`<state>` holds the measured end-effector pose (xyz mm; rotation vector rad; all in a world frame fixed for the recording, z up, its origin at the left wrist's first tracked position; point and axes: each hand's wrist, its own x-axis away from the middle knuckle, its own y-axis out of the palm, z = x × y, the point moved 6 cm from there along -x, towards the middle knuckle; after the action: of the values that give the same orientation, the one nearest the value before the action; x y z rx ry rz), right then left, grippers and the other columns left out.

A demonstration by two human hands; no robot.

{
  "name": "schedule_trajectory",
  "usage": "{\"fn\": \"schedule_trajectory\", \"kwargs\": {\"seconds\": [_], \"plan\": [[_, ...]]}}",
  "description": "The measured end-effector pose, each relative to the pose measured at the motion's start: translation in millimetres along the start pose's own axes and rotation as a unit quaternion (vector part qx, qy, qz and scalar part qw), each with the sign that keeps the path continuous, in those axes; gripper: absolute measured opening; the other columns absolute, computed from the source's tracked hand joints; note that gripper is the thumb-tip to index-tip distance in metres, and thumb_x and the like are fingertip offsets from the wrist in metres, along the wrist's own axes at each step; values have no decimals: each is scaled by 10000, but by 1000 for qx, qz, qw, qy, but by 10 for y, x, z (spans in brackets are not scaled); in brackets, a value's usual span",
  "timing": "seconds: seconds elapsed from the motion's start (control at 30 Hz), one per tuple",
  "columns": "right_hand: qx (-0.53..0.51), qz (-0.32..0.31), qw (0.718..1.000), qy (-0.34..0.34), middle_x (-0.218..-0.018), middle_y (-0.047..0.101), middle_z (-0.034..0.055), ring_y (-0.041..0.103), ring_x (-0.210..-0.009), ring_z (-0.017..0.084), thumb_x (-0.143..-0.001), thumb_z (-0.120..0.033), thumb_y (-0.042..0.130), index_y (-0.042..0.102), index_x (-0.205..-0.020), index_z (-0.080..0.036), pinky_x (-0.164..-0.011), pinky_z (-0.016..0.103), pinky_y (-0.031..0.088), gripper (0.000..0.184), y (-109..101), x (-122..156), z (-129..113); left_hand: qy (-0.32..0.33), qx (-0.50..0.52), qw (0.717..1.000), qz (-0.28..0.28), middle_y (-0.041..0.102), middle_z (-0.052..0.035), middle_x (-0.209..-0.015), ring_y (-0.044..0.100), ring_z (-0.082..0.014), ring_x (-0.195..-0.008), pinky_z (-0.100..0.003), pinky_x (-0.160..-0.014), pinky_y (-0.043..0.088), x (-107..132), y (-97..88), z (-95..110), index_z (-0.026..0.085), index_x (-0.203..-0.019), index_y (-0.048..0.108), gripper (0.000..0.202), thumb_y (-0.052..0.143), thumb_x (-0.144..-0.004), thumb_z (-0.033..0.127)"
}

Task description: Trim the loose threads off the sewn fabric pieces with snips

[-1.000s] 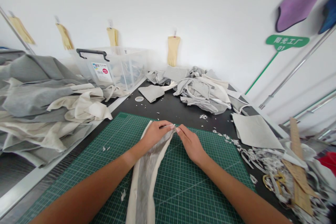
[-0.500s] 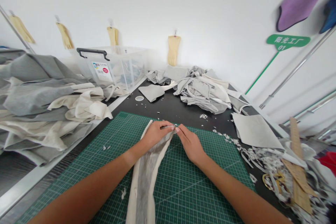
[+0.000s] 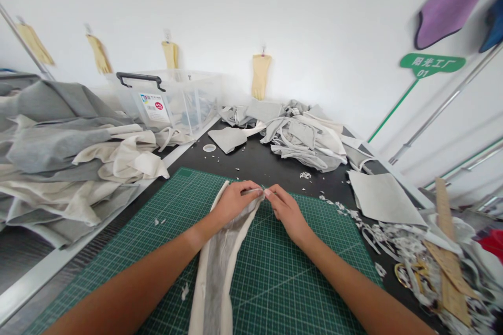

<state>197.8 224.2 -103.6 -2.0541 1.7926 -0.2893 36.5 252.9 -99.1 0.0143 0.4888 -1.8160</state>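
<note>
A long grey fabric strip [image 3: 217, 267] with cream edges runs up the green cutting mat [image 3: 298, 272] from its near side. My left hand [image 3: 238, 201] is closed on the strip's far end, thumb and fingers pinching its edge. Just right of that edge, my right hand [image 3: 283, 208] is closed in a pinch, its fingertips at the fabric's corner. A small thin thing shows at those fingertips, too small to name. Both hands hover near the mat's far edge.
Grey and cream cloth [image 3: 58, 141] is heaped on the left, by a clear plastic bin [image 3: 184, 97]. More grey pieces [image 3: 302, 133] lie at the back. On the right are a flat grey piece [image 3: 385, 196], scraps, scissors [image 3: 418, 275] and wooden rulers [image 3: 448, 251].
My right hand has shifted slightly right, its fingertips a little farther from the left hand's. My left hand and the strip have barely moved.
</note>
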Motion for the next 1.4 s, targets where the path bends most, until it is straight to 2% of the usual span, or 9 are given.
{"fn": "schedule_trajectory", "kwargs": {"seconds": [0.13, 0.33, 0.5, 0.67, 0.83, 0.97, 1.1, 1.27, 1.4], "plan": [[43, 22, 998, -30, -674, 469, -58, 446, -623, 141, -932, -532, 576, 602, -927, -248, -589, 247, 332, 285, -15, -38, -2, 4, 9, 1000, -1, 769, -37, -974, 691, -203, -948, -291, -876, 511, 0, 9, 17, 192, -973, 767, 198, 623, -891, 301], [76, 16, 996, -44, -709, 550, -34, 494, -685, 153, -920, -433, 554, 643, -835, -217, -630, 249, 358, 249, -36, -113, 40, 27, 1, 1000, -8, 757, -34, -943, 682, -190, -924, -278, -868, 511, 21, 33, 86, 189, -952, 745, 192, 599, -914, 308], [70, 20, 997, -27, -684, 527, -35, 482, -671, 139, -893, -373, 555, 598, -739, -206, -618, 241, 345, 231, -11, -137, 93, 51, -32, 998, 11, 747, -27, -946, 672, -186, -916, -274, -867, 500, 58, 35, 191, 200, -957, 730, 169, 588, -926, 288], [-60, 5, 996, 60, -564, 397, -61, 350, -494, 104, -866, -375, 535, 550, -736, -212, -464, 226, 264, 209, 94, -68, 118, 73, -77, 994, 32, 749, -28, -958, 659, -196, -919, -294, -886, 484, 94, 41, 366, 224, -949, 732, 167, 587, -934, 305], [-231, -8, 958, 169, -524, 270, -103, 177, -410, 65, -790, -348, 548, 413, -701, -235, -381, 210, 106, 197, 169, 66, -18, 85, -134, 986, 57, 750, -11, -980, 644, -203, -949, -317, -917, 444, 117, 22, 541, 252, -934, 725, 157, 577, -941, 303], [-303, -63, 933, 183, -547, 235, -111, 129, -427, 56, -797, -369, 587, 360, -710, -241, -393, 208, 59, 275, 247, 159, -198, 90, -131, 985, 75, 749, 2, -974, 642, -197, -941, -312, -895, 435, 121, -13, 637, 255, -931, 720, 159, 563, -949, 277], [-246, -41, 955, 163, -551, 268, -104, 175, -422, 66, -832, -426, 599, 451, -764, -235, -386, 216, 92, 251, 230, 177, -213, 101, -133, 981, 97, 745, 11, -985, 638, -190, -945, -310, -893, 426, 126, -66, 767, 256, -943, 713, 152, 566, -962, 286], [-72, 20, 995, 62, -578, 410, -53, 379, -509, 107, -841, -308, 531, 539, -718, -212, -482, 229, 265, 156, 85, 86, -203, 111, -153, 968, 166, 738, -14, -974, 627, -203, -939, -325, -909, 436, 150, -240, 1018, 240, -961, 701, 185, 542, -986, 332], [48, 59, 997, -4, -654, 533, -26, 494, -655, 148, -825, -247, 515, 557, -673, -205, -577, 250, 309, 163, -60, 46, -283, 127, -145, 952, 237, 723, -33, -1001, 626, -201, -949, -311, -875, 463, 198, -482, 1277, 224, -1001, 691, 213, 524, -1001, 357]]}}
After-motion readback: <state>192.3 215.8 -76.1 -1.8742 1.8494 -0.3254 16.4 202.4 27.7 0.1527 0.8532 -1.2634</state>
